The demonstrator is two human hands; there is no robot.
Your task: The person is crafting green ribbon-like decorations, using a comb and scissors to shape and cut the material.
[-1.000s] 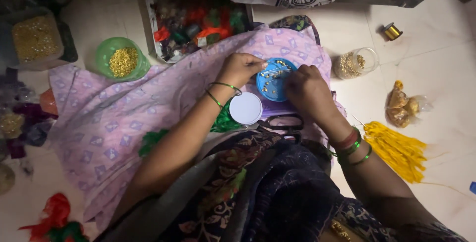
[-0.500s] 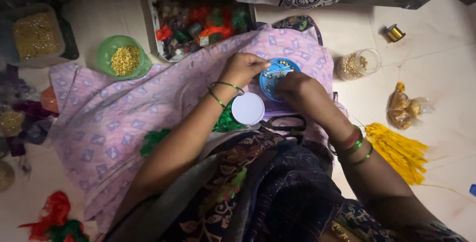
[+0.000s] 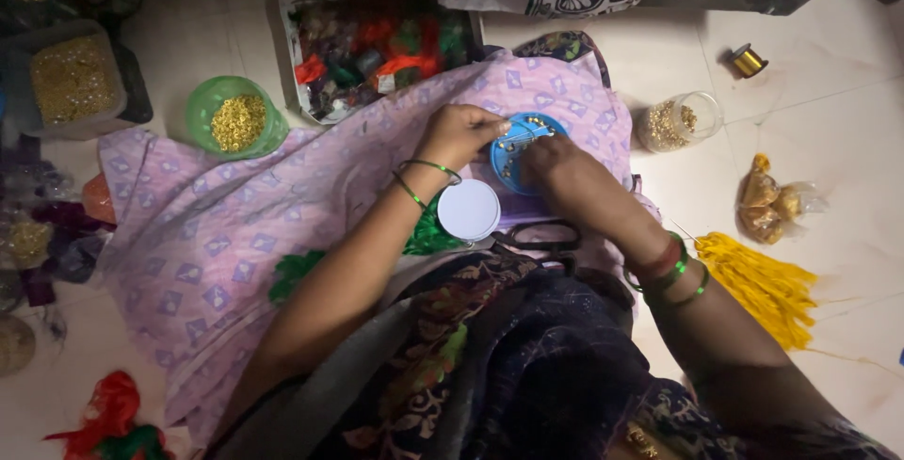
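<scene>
1. A small blue round container is seen on the lilac patterned cloth spread over the lap, with both hands at it.
2. A change from a second ago is noted: the right hand then covered the container's right side, and it has since been drawn lower, so the gold beads inside are exposed.
3. The contents now appear to be picked at rather than merely held.
4. The left hand is curled at the container's left rim, fingers bent and pinched on the edge; it is judged to be steadying it.
5. The right hand is laid knuckles-up over the lower right rim, fingertips tucked inward. Whether a bead or a needle is pinched cannot be told.
6. Both forearms are angled in from below, wrists ringed with green bangles.
7. A white round lid is lying just below the container, beside black scissors.
8. On the floor, a green bowl of gold beads, a tray of coloured scraps and yellow tassels are set around.
</scene>
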